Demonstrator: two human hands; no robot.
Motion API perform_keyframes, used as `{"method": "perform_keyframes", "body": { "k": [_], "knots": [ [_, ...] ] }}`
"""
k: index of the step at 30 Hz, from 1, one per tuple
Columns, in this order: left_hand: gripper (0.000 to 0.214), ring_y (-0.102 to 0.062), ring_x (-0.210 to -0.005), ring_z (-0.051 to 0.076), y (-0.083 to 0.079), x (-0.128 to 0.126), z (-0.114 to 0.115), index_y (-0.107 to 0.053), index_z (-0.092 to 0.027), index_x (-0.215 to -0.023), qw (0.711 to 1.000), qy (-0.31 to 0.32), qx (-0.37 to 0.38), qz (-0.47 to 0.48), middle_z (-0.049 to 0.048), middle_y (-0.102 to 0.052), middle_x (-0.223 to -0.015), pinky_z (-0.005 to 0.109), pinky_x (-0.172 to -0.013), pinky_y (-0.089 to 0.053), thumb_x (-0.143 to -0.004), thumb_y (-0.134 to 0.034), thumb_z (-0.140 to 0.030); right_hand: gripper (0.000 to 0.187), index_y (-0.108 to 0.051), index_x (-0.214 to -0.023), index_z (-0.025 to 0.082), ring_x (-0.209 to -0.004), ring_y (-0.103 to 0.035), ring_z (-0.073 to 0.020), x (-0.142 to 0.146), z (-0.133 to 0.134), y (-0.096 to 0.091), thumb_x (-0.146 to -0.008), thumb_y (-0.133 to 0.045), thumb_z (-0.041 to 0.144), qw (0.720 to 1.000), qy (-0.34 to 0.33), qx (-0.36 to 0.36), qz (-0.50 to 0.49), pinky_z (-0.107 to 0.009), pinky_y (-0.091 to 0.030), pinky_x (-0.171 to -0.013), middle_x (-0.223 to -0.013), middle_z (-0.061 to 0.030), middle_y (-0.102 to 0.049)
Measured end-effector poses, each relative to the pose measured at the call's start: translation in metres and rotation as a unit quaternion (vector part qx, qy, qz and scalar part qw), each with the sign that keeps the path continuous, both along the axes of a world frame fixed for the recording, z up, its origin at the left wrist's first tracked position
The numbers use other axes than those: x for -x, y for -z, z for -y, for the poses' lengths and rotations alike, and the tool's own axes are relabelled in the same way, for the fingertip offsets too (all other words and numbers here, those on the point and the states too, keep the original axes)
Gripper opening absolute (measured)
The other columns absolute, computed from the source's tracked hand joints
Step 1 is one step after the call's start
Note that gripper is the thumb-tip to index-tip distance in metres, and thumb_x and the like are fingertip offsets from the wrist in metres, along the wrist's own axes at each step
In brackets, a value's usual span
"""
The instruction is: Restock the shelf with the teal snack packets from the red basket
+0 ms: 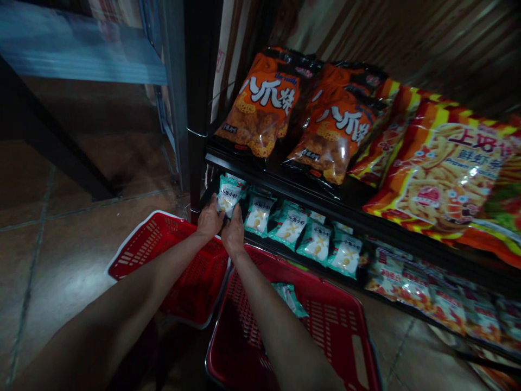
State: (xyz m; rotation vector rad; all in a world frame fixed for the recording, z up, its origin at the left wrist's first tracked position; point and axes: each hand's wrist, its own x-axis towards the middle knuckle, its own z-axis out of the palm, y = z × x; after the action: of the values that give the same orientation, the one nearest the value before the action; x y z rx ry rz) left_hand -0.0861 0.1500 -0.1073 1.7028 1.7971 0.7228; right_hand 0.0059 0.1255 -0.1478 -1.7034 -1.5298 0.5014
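Note:
A small teal-and-white snack bag (228,196) stands at the left end of the bottom shelf, pinched between my two hands. My left hand (210,218) grips its left side, and my right hand (233,232) has its lower right side. Similar teal snack bags (259,213) stand in a row just to the right. Beneath my forearms are two red plastic baskets: the left basket (142,239) shows no goods inside, while the right basket (342,320) has a teal bag (290,297) lying in it, partly covered by my right arm.
Large orange snack bags (260,103) and a red-yellow bag (451,168) lie on the upper shelf (285,187). Further right on the lower shelf are several red-and-white bags (411,282). A dark post (199,108) borders the shelf's left end. Tiled floor (49,201) extends left.

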Motion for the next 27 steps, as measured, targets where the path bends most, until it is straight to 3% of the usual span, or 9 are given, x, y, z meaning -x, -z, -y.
{"method": "perform_keyframes", "body": {
  "k": [5, 10, 15, 19, 24, 27],
  "knots": [
    [0.066, -0.052, -0.123, 0.029, -0.002, -0.001, 0.004, -0.031, -0.011, -0.144, 1.000, 0.004, 0.015, 0.004, 0.0192, -0.050, -0.138, 0.040, -0.102, -0.042, -0.083, -0.054, -0.020, 0.065, -0.028, -0.142, -0.001, -0.135, -0.037, -0.0293, 0.005, 0.002, 0.002, -0.084, -0.042, 0.024, 1.000, 0.007, 0.009, -0.021, -0.048, -0.034, -0.109, -0.145, -0.0266, -0.036],
    [0.067, -0.051, -0.125, 0.027, 0.003, -0.002, 0.005, -0.028, -0.015, -0.146, 1.000, 0.007, 0.011, 0.003, 0.0169, -0.051, -0.137, 0.038, -0.102, -0.042, -0.084, -0.053, -0.021, 0.063, -0.029, -0.143, 0.006, -0.134, -0.039, -0.0264, 0.004, -0.001, 0.006, -0.085, -0.044, 0.025, 1.000, 0.002, 0.011, -0.027, -0.046, -0.035, -0.109, -0.144, -0.0212, -0.041],
    [0.066, -0.049, -0.126, 0.028, 0.004, -0.003, 0.005, -0.029, -0.013, -0.145, 1.000, 0.008, 0.008, -0.004, 0.0182, -0.049, -0.138, 0.038, -0.103, -0.041, -0.084, -0.053, -0.020, 0.065, -0.026, -0.144, 0.004, -0.135, -0.037, -0.0264, 0.002, -0.002, 0.006, -0.085, -0.043, 0.024, 1.000, 0.002, 0.010, -0.021, -0.047, -0.034, -0.110, -0.145, -0.0218, -0.039],
    [0.065, -0.050, -0.125, 0.029, 0.005, -0.002, 0.005, -0.030, -0.010, -0.144, 1.000, 0.004, 0.004, -0.008, 0.0200, -0.049, -0.138, 0.039, -0.102, -0.042, -0.084, -0.052, -0.020, 0.064, -0.024, -0.144, 0.000, -0.139, -0.031, -0.0269, 0.003, 0.002, -0.001, -0.086, -0.040, 0.023, 1.000, 0.007, 0.005, -0.011, -0.047, -0.031, -0.112, -0.147, -0.0238, -0.034],
    [0.064, -0.051, -0.123, 0.030, 0.007, -0.004, 0.008, -0.030, -0.006, -0.142, 1.000, -0.006, -0.011, -0.016, 0.0230, -0.052, -0.133, 0.041, -0.101, -0.043, -0.083, -0.051, -0.020, 0.064, -0.026, -0.145, 0.004, -0.140, -0.028, -0.0235, -0.005, 0.013, -0.015, -0.082, -0.034, 0.011, 1.000, -0.013, -0.021, 0.017, -0.047, -0.030, -0.113, -0.149, -0.0195, -0.033],
    [0.063, -0.048, -0.126, 0.031, 0.002, -0.008, 0.014, -0.031, -0.004, -0.140, 0.999, -0.020, -0.027, -0.019, 0.0235, -0.049, -0.134, 0.042, -0.102, -0.042, -0.081, -0.051, -0.018, 0.061, -0.028, -0.144, 0.006, -0.141, -0.025, -0.0223, -0.017, 0.021, -0.026, -0.084, -0.034, 0.013, 0.998, -0.007, -0.047, 0.042, -0.048, -0.029, -0.114, -0.150, -0.0179, -0.031]
  ]
}}
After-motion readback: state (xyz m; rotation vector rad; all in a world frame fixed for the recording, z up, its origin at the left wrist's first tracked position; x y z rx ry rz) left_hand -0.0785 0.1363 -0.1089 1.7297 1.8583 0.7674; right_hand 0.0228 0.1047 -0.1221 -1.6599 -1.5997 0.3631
